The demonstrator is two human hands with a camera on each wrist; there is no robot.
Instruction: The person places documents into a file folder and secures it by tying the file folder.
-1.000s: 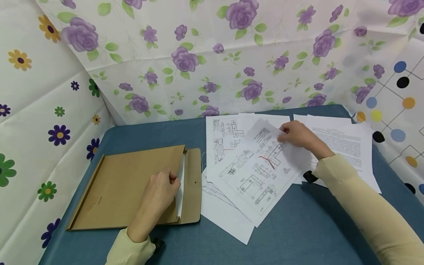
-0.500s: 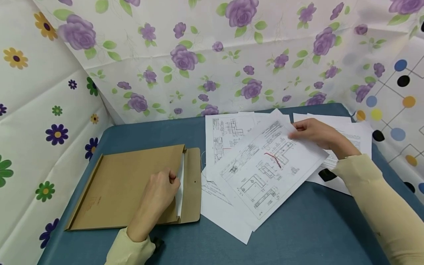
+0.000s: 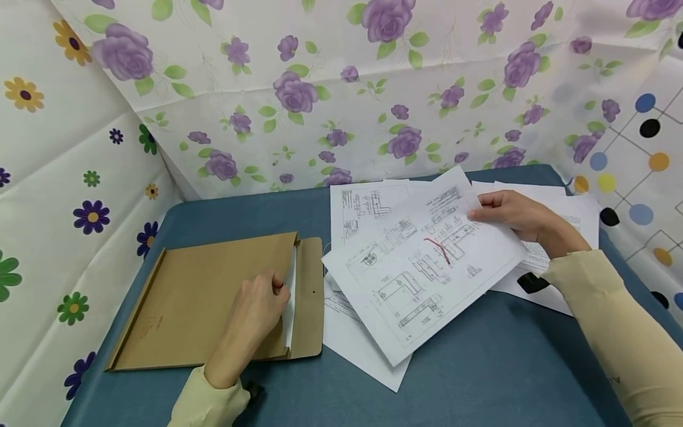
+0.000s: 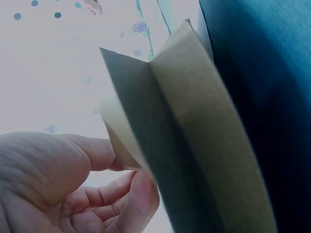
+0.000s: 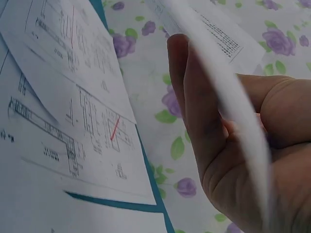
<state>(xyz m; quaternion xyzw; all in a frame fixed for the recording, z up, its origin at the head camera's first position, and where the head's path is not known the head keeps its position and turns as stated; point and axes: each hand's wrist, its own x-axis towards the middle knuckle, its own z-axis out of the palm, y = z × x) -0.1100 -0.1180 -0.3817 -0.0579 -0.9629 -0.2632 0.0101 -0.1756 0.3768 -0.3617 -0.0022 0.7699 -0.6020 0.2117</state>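
A brown cardboard folder point(image 3: 203, 290) lies on the left of the table with its flap point(image 3: 309, 296) folded out to the right and white paper point(image 3: 291, 308) showing at its opening. My left hand point(image 3: 258, 305) pinches the folder's edge by that opening; in the left wrist view, thumb and fingers point(image 4: 141, 194) meet on the cardboard. My right hand point(image 3: 525, 219) holds a drawing sheet point(image 3: 384, 320) with a red mark near its upper right edge, tilted above other papers. In the right wrist view the sheet point(image 5: 233, 107) passes edge-on between thumb and fingers.
Beneath the held sheet lie another drawing sheet point(image 3: 354, 207) and a partly covered page point(image 3: 368, 356). Printed text pages point(image 3: 587, 216) spread at the right, behind my right wrist. The blue table point(image 3: 480, 367) meets flowered cloth point(image 3: 331, 77) at the back.
My right hand has moved right and slightly back, carrying the drawing sheet. The sheet has lifted and turned, its left corner now nearer the folder flap. The left hand keeps its place.
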